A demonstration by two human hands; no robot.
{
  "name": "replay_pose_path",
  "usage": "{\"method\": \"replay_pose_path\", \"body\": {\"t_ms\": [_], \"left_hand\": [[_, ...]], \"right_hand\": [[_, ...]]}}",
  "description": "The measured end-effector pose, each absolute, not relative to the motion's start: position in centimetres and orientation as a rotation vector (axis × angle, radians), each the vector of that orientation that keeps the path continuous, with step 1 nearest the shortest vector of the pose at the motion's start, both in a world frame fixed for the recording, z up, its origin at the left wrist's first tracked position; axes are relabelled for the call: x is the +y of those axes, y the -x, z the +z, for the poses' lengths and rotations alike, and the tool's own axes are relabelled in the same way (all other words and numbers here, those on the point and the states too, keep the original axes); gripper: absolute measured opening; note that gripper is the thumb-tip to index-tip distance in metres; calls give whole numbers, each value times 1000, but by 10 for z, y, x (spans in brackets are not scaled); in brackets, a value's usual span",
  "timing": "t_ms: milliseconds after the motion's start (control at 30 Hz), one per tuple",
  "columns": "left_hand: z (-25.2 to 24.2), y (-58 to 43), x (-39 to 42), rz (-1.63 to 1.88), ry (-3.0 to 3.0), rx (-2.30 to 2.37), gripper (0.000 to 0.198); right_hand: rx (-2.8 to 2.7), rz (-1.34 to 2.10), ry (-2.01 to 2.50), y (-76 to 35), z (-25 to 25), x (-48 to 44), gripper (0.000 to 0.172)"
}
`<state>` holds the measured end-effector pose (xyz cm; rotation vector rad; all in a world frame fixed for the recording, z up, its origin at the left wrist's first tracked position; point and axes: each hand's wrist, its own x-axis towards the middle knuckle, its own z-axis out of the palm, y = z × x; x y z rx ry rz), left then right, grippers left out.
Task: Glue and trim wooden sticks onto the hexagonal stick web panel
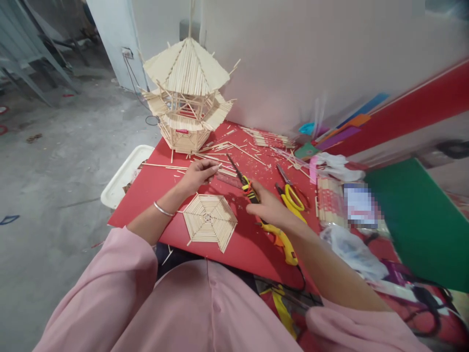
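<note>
Over the red table (142,205), my left hand (200,175) is closed in a pinch, with what looks like a small pale stick end at its fingertips. My right hand (269,208) grips a black-and-yellow utility knife (251,192), its long dark blade pointing up and left. Below and between both hands lies a flat hexagonal panel of thin wooden sticks (208,219). Partly under my right hand rests a yellow glue gun (287,249). Beside that hand are scissors with yellow handles (293,197). A clear ruler (229,180) lies beyond the panel.
A tiered stick-built pagoda (188,98) stands at the table's far left corner. Loose sticks and scraps litter the far side. To the right are packs of sticks (329,198), plastic bags (351,252) and a green board (421,220). A white tray (120,176) sits left.
</note>
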<state>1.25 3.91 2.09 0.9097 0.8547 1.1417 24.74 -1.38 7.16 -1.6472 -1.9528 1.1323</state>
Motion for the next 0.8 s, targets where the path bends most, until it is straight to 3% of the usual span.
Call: {"method": "replay_pose_path", "body": {"t_ms": [167, 467, 800], "left_hand": [[23, -12, 37, 1172, -958, 814, 18], [22, -11, 37, 1189, -1079, 803, 20], [15, -10, 39, 1227, -1177, 838, 15]], "right_hand": [[-2189, 701, 1742, -242, 67, -4, 81], [-2281, 655, 1727, -237, 62, -2, 80], [-2301, 642, 1697, -226, 54, -2, 53]]}}
